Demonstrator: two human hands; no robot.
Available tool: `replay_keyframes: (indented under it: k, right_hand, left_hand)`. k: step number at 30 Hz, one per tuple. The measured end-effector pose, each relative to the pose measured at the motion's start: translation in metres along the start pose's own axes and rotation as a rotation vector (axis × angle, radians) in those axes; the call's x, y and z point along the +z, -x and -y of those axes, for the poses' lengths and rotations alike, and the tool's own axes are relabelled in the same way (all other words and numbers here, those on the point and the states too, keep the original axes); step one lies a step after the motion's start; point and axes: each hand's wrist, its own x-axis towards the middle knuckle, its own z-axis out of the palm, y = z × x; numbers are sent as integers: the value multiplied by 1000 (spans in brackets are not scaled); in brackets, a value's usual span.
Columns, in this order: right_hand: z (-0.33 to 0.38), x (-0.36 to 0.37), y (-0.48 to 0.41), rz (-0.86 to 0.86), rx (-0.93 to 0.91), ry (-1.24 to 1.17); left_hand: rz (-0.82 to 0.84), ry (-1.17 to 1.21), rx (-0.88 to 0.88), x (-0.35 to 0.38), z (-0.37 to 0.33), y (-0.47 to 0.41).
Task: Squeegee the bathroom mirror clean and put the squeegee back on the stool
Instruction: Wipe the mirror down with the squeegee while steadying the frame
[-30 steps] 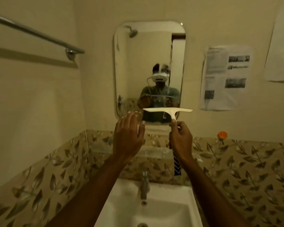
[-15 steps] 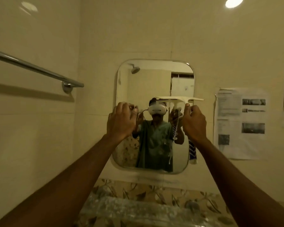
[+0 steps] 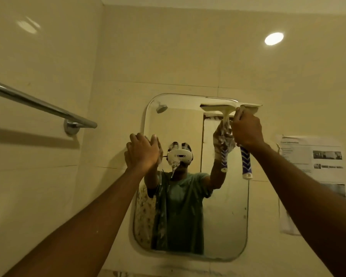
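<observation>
A rounded rectangular mirror (image 3: 226, 212) hangs on the cream tiled wall, with white foam streaks near its upper middle and upper right. My right hand (image 3: 247, 129) grips the squeegee (image 3: 231, 107) by its blue-and-white handle, and the white blade lies flat along the mirror's top right edge. My left hand (image 3: 142, 150) is raised at the mirror's left edge, fingers together and flat, holding nothing. The stool is out of view.
A chrome towel bar (image 3: 38, 105) juts from the left wall at shoulder height. Printed paper sheets (image 3: 312, 168) are stuck to the wall right of the mirror. A ceiling light reflects in the tile (image 3: 274, 38) at upper right.
My right hand lifted the squeegee from below the mirror up to its top right edge. My left hand rose too, and my head tilted up, so the sink dropped out of view.
</observation>
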Motion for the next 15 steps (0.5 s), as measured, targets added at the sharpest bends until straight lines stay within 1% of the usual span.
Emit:
replay_keyframes:
  k: [3, 6, 10, 12, 15]
  right_hand:
    - [8, 2, -8, 31, 24, 84]
    - [11, 2, 3, 55, 51, 108]
    - [-3, 6, 46, 114, 103, 138]
    - [-16, 12, 78, 143, 153, 110]
    - [-22, 11, 110, 201, 192, 140]
  left_hand:
    - [-49, 105, -7, 3, 7, -15]
    - [-94, 113, 23, 7, 16, -30]
    - [-154, 147, 125, 15, 28, -41]
    - [-160, 159, 166, 17, 32, -43]
    - [-144, 163, 195, 14, 35, -47]
